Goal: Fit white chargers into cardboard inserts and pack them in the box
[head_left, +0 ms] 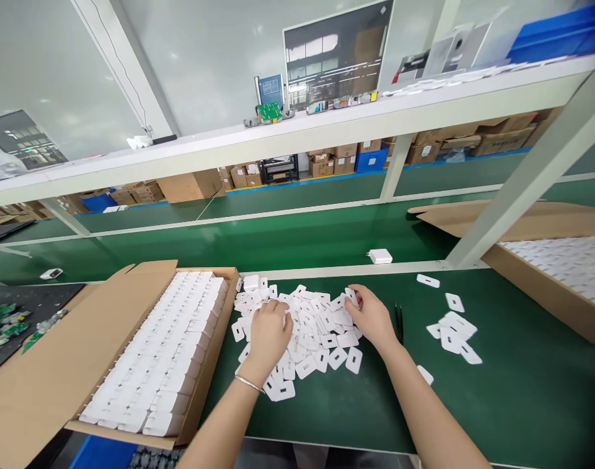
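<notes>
Many small white plates with slots lie in a loose pile on the green table. My left hand rests over the left part of the pile, fingers bent down onto the plates; its fingertips are partly hidden, and whether it holds one cannot be made out. At the pile's right edge, my right hand pinches a white plate between thumb and fingers. Black tweezers lie just right of that hand. More white plates are scattered farther right.
An open cardboard box with rows of white housings stands on the left. Another box is at the right edge. A white adapter lies behind the pile. A slanted post carries the shelf.
</notes>
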### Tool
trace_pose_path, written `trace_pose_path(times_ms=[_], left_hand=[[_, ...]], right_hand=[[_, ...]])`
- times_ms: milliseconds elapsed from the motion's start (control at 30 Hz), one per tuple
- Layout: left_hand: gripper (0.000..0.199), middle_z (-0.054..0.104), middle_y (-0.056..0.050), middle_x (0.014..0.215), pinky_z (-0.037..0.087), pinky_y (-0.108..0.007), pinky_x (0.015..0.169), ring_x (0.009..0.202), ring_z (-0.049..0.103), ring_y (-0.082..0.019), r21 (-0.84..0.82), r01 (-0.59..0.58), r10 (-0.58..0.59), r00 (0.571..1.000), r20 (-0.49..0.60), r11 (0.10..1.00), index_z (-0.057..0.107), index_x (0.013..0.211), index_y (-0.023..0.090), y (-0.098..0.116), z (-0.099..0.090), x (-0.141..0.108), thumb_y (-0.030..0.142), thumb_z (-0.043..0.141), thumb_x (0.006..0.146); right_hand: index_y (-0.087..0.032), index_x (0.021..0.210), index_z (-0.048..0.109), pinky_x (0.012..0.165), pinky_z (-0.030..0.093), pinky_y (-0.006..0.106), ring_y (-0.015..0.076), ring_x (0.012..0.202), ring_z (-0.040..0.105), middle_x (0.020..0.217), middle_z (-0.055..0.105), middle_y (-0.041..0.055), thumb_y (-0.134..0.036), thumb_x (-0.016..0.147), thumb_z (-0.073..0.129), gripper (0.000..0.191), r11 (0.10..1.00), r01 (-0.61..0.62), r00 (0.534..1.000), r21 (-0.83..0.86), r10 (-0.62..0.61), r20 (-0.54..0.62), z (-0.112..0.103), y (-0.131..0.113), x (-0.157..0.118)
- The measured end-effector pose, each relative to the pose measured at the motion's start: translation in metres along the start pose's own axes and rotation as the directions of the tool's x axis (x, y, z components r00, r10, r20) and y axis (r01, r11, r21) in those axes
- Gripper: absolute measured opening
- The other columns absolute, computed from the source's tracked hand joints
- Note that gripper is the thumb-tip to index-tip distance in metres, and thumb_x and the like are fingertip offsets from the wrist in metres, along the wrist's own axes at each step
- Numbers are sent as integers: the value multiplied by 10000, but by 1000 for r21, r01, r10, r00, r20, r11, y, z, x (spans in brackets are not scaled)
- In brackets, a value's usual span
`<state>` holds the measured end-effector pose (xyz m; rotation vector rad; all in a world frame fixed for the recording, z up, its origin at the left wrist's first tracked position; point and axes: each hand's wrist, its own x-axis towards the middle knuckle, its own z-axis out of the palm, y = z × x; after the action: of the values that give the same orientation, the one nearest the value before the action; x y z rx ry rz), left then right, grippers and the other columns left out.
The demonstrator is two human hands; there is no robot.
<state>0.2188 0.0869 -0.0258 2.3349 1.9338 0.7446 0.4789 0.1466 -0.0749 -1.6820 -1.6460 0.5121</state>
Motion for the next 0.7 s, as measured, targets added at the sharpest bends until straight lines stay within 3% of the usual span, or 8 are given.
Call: trace_pose_path(times_ms=[100, 333, 500, 700], left_hand=[[242, 731, -101, 1015, 539, -443, 841, 979, 687, -279, -93, -7, -1, 996, -90, 996, 685, 994, 194, -4, 16, 9, 130, 456, 948], [237, 732, -77, 987, 539, -421, 881, 975, 682, -249, -263, -99, 45, 979, -201, 960, 678, 987, 198, -59, 23, 32, 112, 461, 951], [275, 721, -67, 966, 546, -377, 852, 951, 680, -226, -326, -26, -71, 957, -280, 945, 680, 983, 206, -83, 33, 28, 69, 446, 939], [283, 711, -55, 946, 523, -405, 859, 943, 657, -238, -301, 106, -211, 915, -343, 948, 686, 931, 213, -92, 41, 37, 13, 492, 879]], right_hand=[[-179, 1198, 659, 668, 458, 329, 214, 733, 606, 862, 656, 39, -435, 904, 496, 422, 997, -22, 999, 71, 24, -38, 6, 4, 3], [-172, 1167, 652, 632, 483, 320, 207, 688, 612, 795, 639, 25, -522, 901, 493, 468, 977, -111, 980, 182, 138, -142, 14, 14, 17], [-181, 1100, 671, 628, 479, 330, 214, 664, 611, 748, 623, 20, -604, 841, 521, 518, 971, -157, 973, 181, 183, -139, 18, 19, 23], [-205, 1165, 687, 611, 473, 345, 239, 687, 629, 789, 658, 39, -693, 762, 561, 646, 957, -247, 963, 155, 260, -73, 20, 40, 32]])
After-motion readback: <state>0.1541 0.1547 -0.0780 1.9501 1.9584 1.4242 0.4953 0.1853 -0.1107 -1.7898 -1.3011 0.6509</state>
